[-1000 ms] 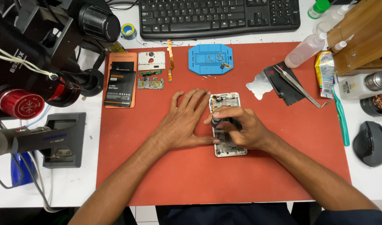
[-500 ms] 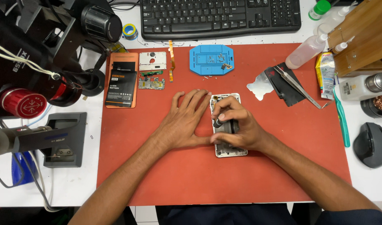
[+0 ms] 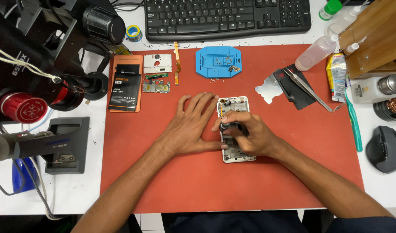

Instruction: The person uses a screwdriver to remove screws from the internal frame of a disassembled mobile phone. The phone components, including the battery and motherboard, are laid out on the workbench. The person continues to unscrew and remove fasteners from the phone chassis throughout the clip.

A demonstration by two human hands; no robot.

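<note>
An opened white phone frame lies mid-mat on the red work mat. The left hand presses flat beside it, fingers spread; the right hand pinches a dark screwdriver upright on it. The mat covers a white desk beneath a black keyboard.

A person works at a bench over a red mat: the left hand lies flat, fingers spread, against the side of an opened phone, while the right hand grips a dark-handled screwdriver upright on it. A blue tray and a keyboard sit toward the far edge.
</note>
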